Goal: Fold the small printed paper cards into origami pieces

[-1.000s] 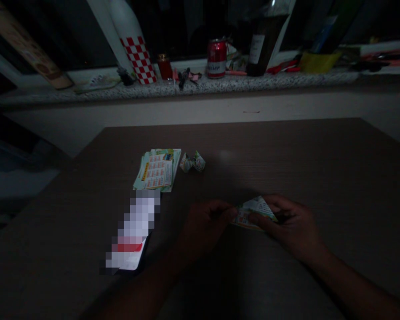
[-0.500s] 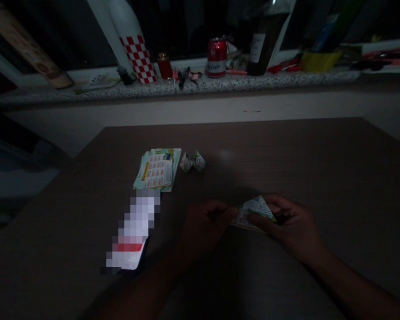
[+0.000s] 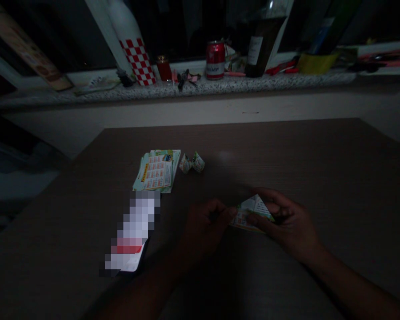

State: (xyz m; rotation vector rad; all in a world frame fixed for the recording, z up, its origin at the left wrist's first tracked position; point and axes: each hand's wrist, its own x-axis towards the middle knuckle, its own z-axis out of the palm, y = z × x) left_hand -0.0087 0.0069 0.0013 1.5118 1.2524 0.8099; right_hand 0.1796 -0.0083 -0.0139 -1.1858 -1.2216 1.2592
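Note:
Both my hands work a small printed paper (image 3: 250, 211) low over the dark wooden table (image 3: 286, 151). My left hand (image 3: 205, 226) pinches its left edge with curled fingers. My right hand (image 3: 285, 224) grips the right side, fingers bent over the top of the paper. The paper looks partly folded, with green and white print. Farther back on the table lie a stack of similar printed sheets (image 3: 156, 170) and a small folded paper piece (image 3: 192, 162).
A phone (image 3: 133, 238) with a lit screen lies left of my left forearm. On the stone windowsill (image 3: 186, 89) behind stand a red-and-white checkered bottle (image 3: 136, 55), a red can (image 3: 215, 59), a dark wine bottle (image 3: 258, 44) and other clutter.
My right hand's fingers have curled a little further over the paper's top; the paper has shifted slightly. The left hand stays pinched at its edge.

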